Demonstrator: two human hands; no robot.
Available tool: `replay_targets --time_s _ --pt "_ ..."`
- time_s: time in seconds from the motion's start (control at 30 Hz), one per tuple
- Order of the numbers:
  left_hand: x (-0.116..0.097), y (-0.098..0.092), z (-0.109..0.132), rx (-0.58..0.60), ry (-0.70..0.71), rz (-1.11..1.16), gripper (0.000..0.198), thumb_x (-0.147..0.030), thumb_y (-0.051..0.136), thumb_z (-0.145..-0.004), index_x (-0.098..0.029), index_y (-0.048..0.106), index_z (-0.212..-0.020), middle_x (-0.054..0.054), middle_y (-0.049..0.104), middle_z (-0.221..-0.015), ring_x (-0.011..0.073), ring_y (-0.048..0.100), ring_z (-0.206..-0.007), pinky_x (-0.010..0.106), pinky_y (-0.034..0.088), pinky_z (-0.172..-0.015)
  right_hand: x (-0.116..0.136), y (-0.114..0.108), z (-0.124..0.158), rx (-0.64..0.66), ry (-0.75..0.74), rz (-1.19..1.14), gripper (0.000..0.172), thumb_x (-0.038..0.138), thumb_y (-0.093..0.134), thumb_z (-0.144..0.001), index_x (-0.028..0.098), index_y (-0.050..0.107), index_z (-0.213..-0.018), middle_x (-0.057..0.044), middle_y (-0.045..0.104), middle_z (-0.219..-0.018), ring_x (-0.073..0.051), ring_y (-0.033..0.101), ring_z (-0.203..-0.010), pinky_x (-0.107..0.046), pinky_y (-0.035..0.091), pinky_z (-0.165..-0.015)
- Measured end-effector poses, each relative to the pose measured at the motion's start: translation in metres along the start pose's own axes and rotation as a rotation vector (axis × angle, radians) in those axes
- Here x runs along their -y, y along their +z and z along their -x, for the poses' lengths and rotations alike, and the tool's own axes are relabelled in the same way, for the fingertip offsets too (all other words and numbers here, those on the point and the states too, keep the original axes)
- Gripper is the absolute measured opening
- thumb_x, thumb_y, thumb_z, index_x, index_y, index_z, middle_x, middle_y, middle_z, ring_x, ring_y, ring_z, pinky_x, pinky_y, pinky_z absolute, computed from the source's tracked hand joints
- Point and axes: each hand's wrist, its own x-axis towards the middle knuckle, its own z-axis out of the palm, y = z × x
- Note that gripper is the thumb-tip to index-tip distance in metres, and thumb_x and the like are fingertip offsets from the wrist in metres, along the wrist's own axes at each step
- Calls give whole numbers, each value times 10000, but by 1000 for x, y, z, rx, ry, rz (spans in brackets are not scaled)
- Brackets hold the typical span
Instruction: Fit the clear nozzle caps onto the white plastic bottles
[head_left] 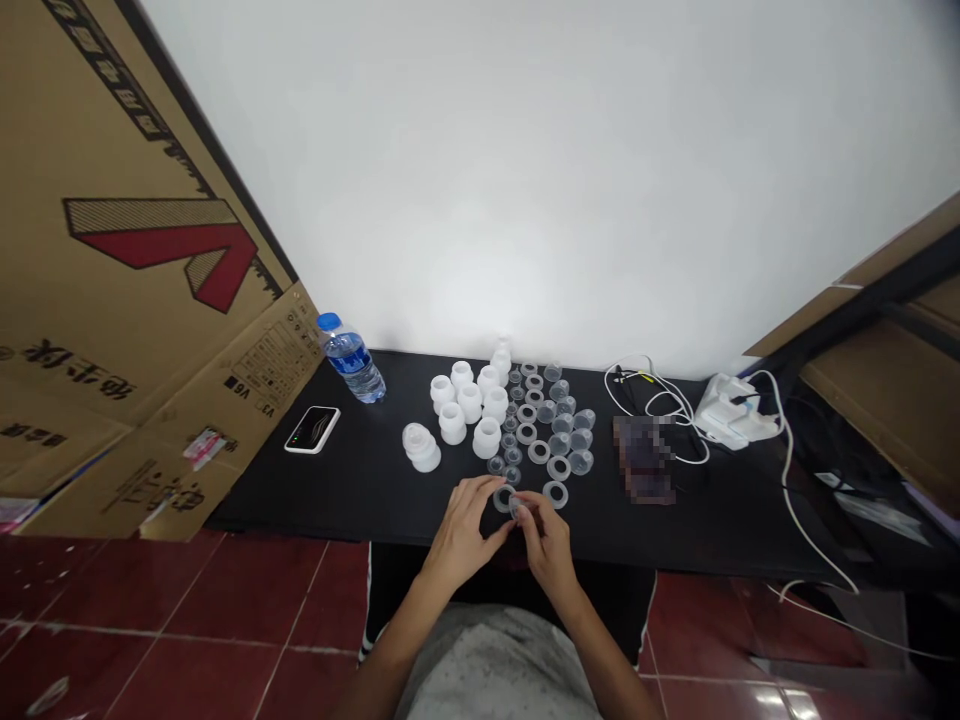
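Observation:
My left hand [465,525] has its thumb and index finger curled around a translucent ring [504,498] near the table's front edge. Against that ring, the fingertips of my right hand [550,545] pinch a small clear round piece [516,507], partly hidden by the fingers. Just beyond my hands stand several small clear cup-like parts [512,474] in short columns. Beside them lie more translucent rings [538,452] and clear domed caps [580,462]. White bottle-neck-shaped parts [487,438] are grouped behind my left hand, and a capped white piece [421,448] sits apart to the left.
On the black table [360,490], a water bottle [351,358] and a white-edged device [312,430] stand left, near a large cardboard box [150,300]. To the right are a blurred dark item [645,460], white cables [679,400] and a white adapter [739,410]. A white wall rises behind.

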Motion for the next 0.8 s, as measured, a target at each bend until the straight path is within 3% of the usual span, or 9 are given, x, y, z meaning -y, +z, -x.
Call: replay_targets --time_s 0.1,0.2,0.37,0.5,0.63,0.8 --pt "0 3 -2 37 -23 -41 492 -251 760 -993 -301 622 -1463 101 731 -1383 324 674 -1299 556 548 -1112 -5 1 2 -59 48 -45 381 523 449 -1149 220 677 -1186 -74 774 -917 -175 671 -615 -288 584 -606" --pt "1 5 -4 -28 -66 24 327 -266 689 -1044 -284 667 -1370 96 759 -1307 294 711 -1233 504 590 -1057 -10 5 3 -42 111 -97 365 557 477 -1136 232 635 -1190 -50 756 -892 -135 581 -498 -261 520 -488" --pt "7 2 -2 -202 -179 251 209 -320 732 -1015 -242 681 -1202 110 770 -1312 212 771 -964 380 655 -866 -8 7 -1 -101 63 -45 318 511 772 -987 227 701 -1111 -45 712 -878 -182 668 -691 -277 589 -607" --pt "9 -1 0 -190 -197 386 328 -339 793 -965 -237 677 -1253 108 782 -1298 212 798 -972 388 684 -888 -1 3 -6 -40 -13 -38 288 414 694 -1043 227 734 -1259 -92 736 -1027 -205 705 -813 -296 620 -680" --pt "6 -3 -2 -152 -177 379 349 -354 779 -976 -241 718 -1300 103 795 -1236 227 812 -969 405 705 -884 -1 2 -6 30 -47 -24 293 355 577 -1106 236 738 -1320 -140 773 -1175 -245 760 -977 -349 641 -823" --pt "6 -3 -3 -113 -111 376 330 -348 771 -987 -261 764 -1305 106 791 -1242 237 813 -984 403 717 -875 -5 3 -2 36 -2 -70 307 370 620 -1088 230 716 -1345 -135 816 -1160 -269 801 -1018 -378 653 -892"
